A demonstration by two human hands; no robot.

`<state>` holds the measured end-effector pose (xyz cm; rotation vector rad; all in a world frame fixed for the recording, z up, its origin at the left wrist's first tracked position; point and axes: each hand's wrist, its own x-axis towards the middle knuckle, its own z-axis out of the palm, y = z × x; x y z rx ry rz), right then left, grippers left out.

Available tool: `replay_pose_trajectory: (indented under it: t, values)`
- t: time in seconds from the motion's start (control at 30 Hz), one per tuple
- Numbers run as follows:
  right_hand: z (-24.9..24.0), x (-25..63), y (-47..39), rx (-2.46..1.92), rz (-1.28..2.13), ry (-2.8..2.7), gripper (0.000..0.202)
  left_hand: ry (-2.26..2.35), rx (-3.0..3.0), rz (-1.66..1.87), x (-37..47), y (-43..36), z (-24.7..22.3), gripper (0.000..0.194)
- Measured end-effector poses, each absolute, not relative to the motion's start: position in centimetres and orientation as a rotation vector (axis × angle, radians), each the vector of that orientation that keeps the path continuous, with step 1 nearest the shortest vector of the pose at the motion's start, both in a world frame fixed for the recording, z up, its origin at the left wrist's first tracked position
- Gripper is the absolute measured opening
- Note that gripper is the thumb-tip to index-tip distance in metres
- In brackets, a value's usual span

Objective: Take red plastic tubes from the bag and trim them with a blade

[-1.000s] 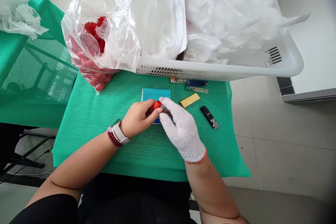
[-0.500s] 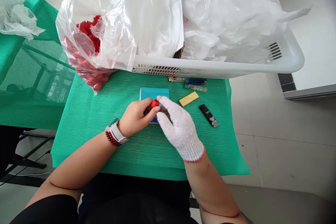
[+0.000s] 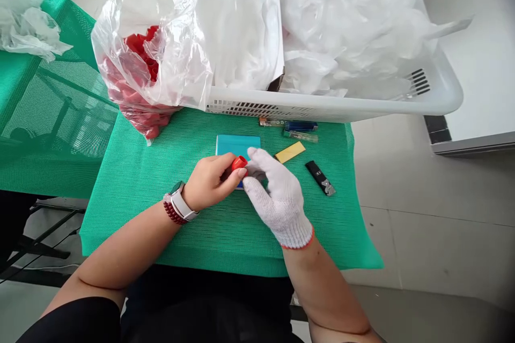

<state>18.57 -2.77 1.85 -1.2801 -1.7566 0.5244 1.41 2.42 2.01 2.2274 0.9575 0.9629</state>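
My bare left hand pinches a small red plastic tube-like piece between thumb and fingers, its round hollow end facing up. My right hand wears a white knitted glove. Its thumb and index finger are spread apart just right of the red piece, and the other fingers curl partly out of sight behind it. Whether those hidden fingers touch the piece I cannot tell. Beneath both hands lies a flat blue box or pad, partly covered by them.
A clear bag of red pieces stands at the back left, against a white basket holding plastic bags. Several lighters, a yellow block and a black folding cutter lie on the green mesh cloth.
The red piece shows more of its hollow end and stands more clear of the glove. My gloved hand has shifted slightly right, its thumb and index finger wider apart.
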Motion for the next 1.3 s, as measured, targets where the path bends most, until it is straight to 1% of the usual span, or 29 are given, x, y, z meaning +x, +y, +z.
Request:
replay_pose_trajectory:
  t: [0.07, 0.2, 0.4, 0.7, 0.9, 1.13, 1.3]
  values:
    - [1.88, 18.64, -2.81, -1.256, 0.519, -1.731, 0.046, 0.945, 2.235, 0.943, 1.37, 2.37, 2.00, 0.039]
    - [2.00, 18.77, -2.70, -1.242, 0.460, -1.755, 0.029, 0.959, 2.261, 0.953, 1.40, 2.22, 1.83, 0.038]
    - [2.07, 18.73, -2.43, -1.223, 0.443, -1.729, 0.019, 0.946, 2.250, 1.033, 1.52, 1.96, 1.69, 0.030]
    - [1.88, 18.65, -2.16, -1.223, 0.477, -1.712, 0.010, 0.920, 2.241, 1.008, 1.23, 1.90, 1.39, 0.039]
    - [1.27, 18.87, -2.12, -1.192, 0.485, -1.694, 0.007, 0.880, 2.254, 1.064, 1.34, 1.88, 1.45, 0.041]
    - [1.43, 19.01, -2.24, -1.225, 0.543, -1.691, 0.007, 0.851, 2.273, 1.079, 1.32, 1.97, 1.56, 0.036]
    - [1.43, 19.00, -1.93, -1.242, 0.492, -1.672, 0.004, 0.869, 2.262, 1.041, 1.20, 2.10, 1.45, 0.030]
